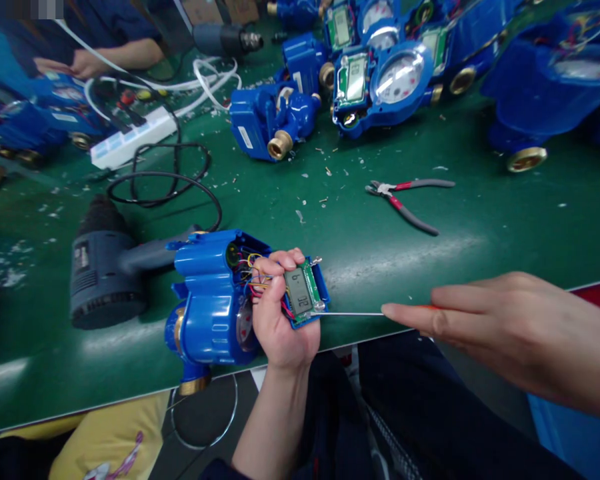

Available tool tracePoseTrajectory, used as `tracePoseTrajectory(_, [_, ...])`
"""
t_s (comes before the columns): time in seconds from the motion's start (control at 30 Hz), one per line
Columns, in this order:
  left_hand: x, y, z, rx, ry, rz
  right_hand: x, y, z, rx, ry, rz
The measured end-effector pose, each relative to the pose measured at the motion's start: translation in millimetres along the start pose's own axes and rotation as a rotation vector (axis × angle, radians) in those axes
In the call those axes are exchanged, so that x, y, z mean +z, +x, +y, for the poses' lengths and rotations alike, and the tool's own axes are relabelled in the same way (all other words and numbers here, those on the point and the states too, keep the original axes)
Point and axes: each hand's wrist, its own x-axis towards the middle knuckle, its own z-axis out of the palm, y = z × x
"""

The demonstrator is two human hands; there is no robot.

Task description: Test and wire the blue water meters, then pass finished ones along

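Metal screwdriver [350,314] gripped in your right hand [503,327] points left, its tip at the display board [298,293] your left hand [283,333] holds

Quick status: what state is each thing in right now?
Green circuit board with grey display: held in left hand, display showing characters
Slim silver metal tool: in right hand, tip at board
Blue plastic meter beside left hand: open, wires exposed
Red-and-grey metal pliers: handles spread
Nearer grey heat gun: set down
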Motion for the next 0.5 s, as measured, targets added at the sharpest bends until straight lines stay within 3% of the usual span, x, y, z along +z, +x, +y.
tracePoseTrajectory(0.07, [-0.4, -0.2, -0.1, -0.001, -0.024, -0.002, 0.1, -1.9, 2.1, -0.087, -0.199, 0.021])
tracePoseTrajectory(0.13, [-0.9, -0.7, -0.3, 0.0, -0.041, -0.008, 0.6, -2.5, 2.7, -0.091, -0.204, 0.022])
tracePoseTrajectory(0.33, [-1.5, -0.6, -0.5, -0.002, -0.023, -0.003, 5.5, 0.0, 4.0, 0.135, 0.434, -0.048])
tracePoseTrajectory(0.4, [-1.3, -0.5, -0.4, -0.007, -0.03, -0.001, 7.6, -2.3, 6.7, 0.108, 0.353, -0.052])
tracePoseTrajectory(0.5, [-0.9, -0.4, -0.2, -0.014, -0.041, -0.003, 10.2, -7.5, 11.4, -0.02, 0.013, -0.01])
